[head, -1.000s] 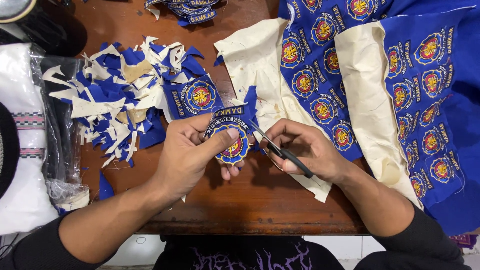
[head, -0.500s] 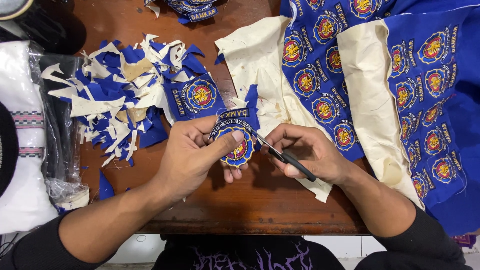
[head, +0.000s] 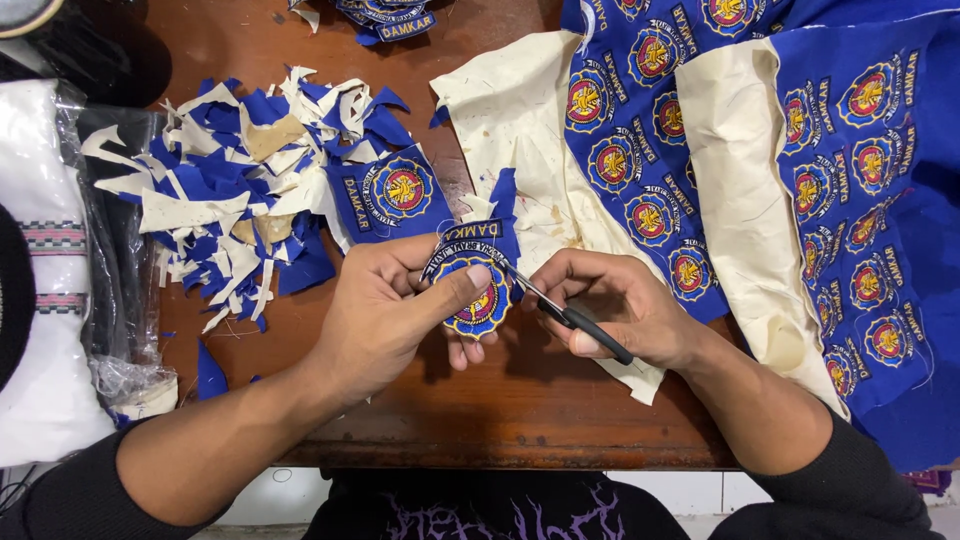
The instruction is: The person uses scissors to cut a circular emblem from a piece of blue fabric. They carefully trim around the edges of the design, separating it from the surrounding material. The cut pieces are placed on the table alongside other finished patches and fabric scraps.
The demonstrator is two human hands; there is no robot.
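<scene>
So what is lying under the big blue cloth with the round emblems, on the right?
Under the blue cloth a cream backing sheet shows, folded outward in strips. Below it, the brown wooden table is visible near the edge. Whatever lies beneath the cloth's middle is covered.

head view, close, straight down over table

I see two bare forearms, black sleeves pushed up near the elbows, and a black shirt with a jagged purple print (design partly hidden).
</scene>
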